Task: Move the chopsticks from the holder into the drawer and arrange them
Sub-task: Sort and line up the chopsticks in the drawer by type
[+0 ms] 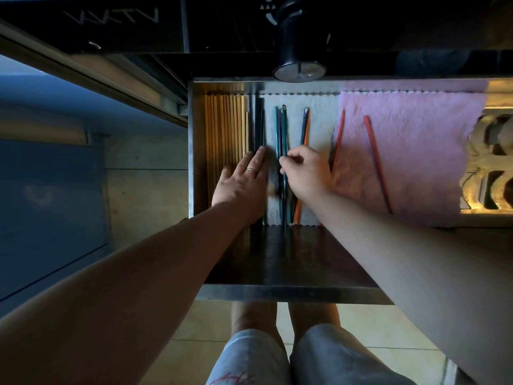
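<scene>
Head view: fingers (256,162) of the left hand (241,182) lay straight and flat, pressing the dark chopsticks (258,123) toward the wooden chopsticks (224,129) at the left of the drawer (277,293). Right hand (305,173) had its fingers curled, pinching one of the teal chopsticks (280,129) over the white liner (319,120). Orange chopstick (298,207) lay just beside, askew. Two red chopsticks (374,157) lay splayed apart on the pink cloth (416,134). Likely late stage: wooden and dark sets lined up; teal, orange and red ones left to straighten. Holder not identifiable, so leftovers unknown.
</scene>
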The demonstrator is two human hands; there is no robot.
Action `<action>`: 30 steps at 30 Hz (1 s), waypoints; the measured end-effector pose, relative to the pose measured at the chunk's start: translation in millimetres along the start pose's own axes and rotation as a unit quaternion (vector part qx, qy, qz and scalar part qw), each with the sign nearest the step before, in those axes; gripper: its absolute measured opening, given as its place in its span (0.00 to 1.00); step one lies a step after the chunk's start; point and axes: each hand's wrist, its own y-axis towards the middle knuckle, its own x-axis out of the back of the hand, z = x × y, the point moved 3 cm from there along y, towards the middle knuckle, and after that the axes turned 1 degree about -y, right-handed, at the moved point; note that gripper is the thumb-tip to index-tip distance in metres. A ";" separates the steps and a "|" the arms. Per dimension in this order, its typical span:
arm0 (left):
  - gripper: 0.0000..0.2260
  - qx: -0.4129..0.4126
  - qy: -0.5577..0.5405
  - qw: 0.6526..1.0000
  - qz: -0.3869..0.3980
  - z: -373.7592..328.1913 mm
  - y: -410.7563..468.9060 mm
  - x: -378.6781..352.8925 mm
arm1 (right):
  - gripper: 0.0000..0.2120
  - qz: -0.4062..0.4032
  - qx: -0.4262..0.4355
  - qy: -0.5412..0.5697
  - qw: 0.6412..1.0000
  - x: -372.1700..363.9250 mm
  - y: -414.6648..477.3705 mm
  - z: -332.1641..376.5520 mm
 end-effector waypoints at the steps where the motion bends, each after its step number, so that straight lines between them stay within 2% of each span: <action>1: 0.39 -0.002 0.006 1.000 0.001 2.7 0.1 -1.0 | 0.06 0.006 -0.008 -0.008 1.000 -4.0 1.8 2.6; 6: 0.38 -0.024 0.060 0.998 -0.001 12.9 0.8 -2.8 | 0.07 0.029 -0.034 -0.084 0.995 -23.6 14.7 15.7; 10: 0.37 -0.036 0.089 0.995 0.005 16.4 0.9 -3.5 | 0.18 0.027 -0.068 -0.157 0.985 -30.7 22.0 13.1; 13: 0.38 -0.033 0.086 0.996 0.009 16.0 0.9 -4.5 | 0.20 0.025 -0.069 -0.171 0.982 -33.1 23.6 11.7; 16: 0.39 -0.028 0.060 0.998 0.015 15.3 1.4 -6.2 | 0.20 0.012 -0.050 -0.190 0.981 -32.9 26.2 14.6; 22: 0.38 -0.023 -0.015 0.999 0.020 16.6 0.7 -3.9 | 0.08 0.010 -0.028 -0.201 0.979 -32.4 21.8 26.3; 30: 0.35 -0.021 -0.019 0.999 -0.022 15.8 0.8 -3.2 | 0.13 0.073 -0.025 -0.164 0.984 -19.5 0.5 25.8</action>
